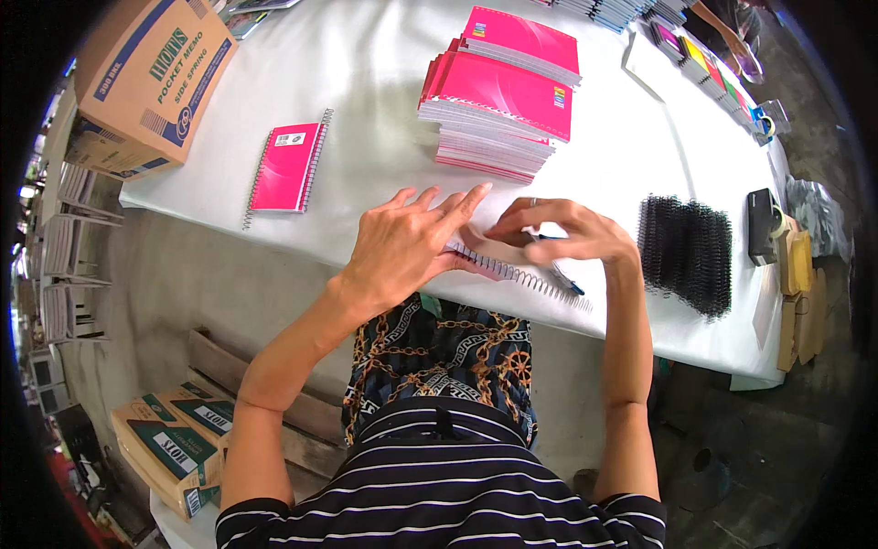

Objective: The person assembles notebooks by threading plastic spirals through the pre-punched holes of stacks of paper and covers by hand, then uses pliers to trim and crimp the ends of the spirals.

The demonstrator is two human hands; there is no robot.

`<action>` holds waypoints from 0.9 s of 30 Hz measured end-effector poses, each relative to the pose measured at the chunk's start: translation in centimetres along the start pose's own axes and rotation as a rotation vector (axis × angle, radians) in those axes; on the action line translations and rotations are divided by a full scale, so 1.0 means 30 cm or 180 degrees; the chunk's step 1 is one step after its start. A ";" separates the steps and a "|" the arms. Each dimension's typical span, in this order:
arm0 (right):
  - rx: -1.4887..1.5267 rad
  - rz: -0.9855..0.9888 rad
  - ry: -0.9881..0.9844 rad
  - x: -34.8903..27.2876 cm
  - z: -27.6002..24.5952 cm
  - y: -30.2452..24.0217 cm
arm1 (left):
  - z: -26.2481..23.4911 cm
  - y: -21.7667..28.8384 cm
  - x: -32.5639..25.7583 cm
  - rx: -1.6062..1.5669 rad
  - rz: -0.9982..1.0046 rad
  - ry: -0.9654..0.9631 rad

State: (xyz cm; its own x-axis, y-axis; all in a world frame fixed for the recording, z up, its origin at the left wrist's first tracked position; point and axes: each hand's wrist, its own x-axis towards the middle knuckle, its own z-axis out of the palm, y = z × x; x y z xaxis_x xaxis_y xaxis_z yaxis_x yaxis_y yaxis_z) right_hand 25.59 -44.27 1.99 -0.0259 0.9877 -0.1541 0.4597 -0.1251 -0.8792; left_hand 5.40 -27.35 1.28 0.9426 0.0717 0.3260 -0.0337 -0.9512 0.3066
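Now my left hand lies flat, fingers spread, pressing the notebook at the table's near edge. My right hand pinches its wire spiral. I judge the binding is half-done; next needs careful, even turning.

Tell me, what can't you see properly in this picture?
Head view only:
- Notebook being worked on: mostly covered by the left hand and right hand.
- Blue tool under the right hand: only its tip shows.
- Person's hand at the top right: cut off by the picture edge.
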 end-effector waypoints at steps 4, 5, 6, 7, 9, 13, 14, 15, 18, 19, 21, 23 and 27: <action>0.0880 -0.0521 -0.0160 0.008 -0.010 0.016 | -0.019 -0.005 -0.007 -0.0113 -0.0474 -0.0462; 0.1234 -0.0722 -0.0248 0.011 -0.013 0.019 | -0.018 -0.008 -0.011 -0.0133 -0.0577 -0.0533; 0.0773 -0.0425 -0.0154 0.023 -0.008 0.005 | -0.018 -0.015 -0.013 -0.0359 -0.0523 -0.0406; 0.0313 -0.0127 -0.0058 0.041 -0.002 -0.017 | -0.013 -0.026 -0.014 -0.0585 -0.0468 -0.0278; 0.0692 -0.0202 -0.0074 0.051 -0.012 -0.016 | -0.006 -0.043 -0.016 -0.1090 -0.0500 -0.0084; 0.0188 0.0059 -0.0050 0.065 -0.008 -0.036 | 0.020 -0.081 -0.031 -0.2145 -0.0796 0.0044; -0.0287 0.0426 0.0069 0.078 0.003 -0.030 | 0.031 -0.092 -0.039 -0.2392 -0.0859 0.0042; 0.0250 0.0069 0.0059 0.076 -0.009 -0.022 | 0.045 -0.100 -0.045 -0.2503 -0.0885 0.0100; 0.1004 -0.0461 -0.0099 0.071 -0.012 -0.023 | 0.061 -0.114 -0.057 -0.2737 -0.0910 0.0229; 0.0200 0.0153 0.0033 0.089 -0.002 -0.043 | 0.062 -0.109 -0.055 -0.2752 -0.0883 0.0237; 0.0271 -0.0063 -0.0033 0.104 -0.007 -0.017 | 0.066 -0.108 -0.058 -0.2704 -0.0847 0.0288; 0.0630 -0.0373 -0.0101 0.096 -0.022 -0.003 | 0.078 -0.111 -0.063 -0.2582 -0.0831 0.0372; 0.0249 0.0052 0.0008 0.095 -0.001 -0.077 | 0.069 -0.113 -0.067 -0.2898 -0.0875 0.0372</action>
State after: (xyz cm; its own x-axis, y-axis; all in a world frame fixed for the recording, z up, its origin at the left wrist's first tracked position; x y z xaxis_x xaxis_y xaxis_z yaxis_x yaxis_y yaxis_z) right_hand 24.48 -41.16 3.60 -0.0168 0.9857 -0.1679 0.3892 -0.1482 -0.9091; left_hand 4.30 -24.89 -2.28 0.9187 0.3340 0.2110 -0.1078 -0.3019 0.9472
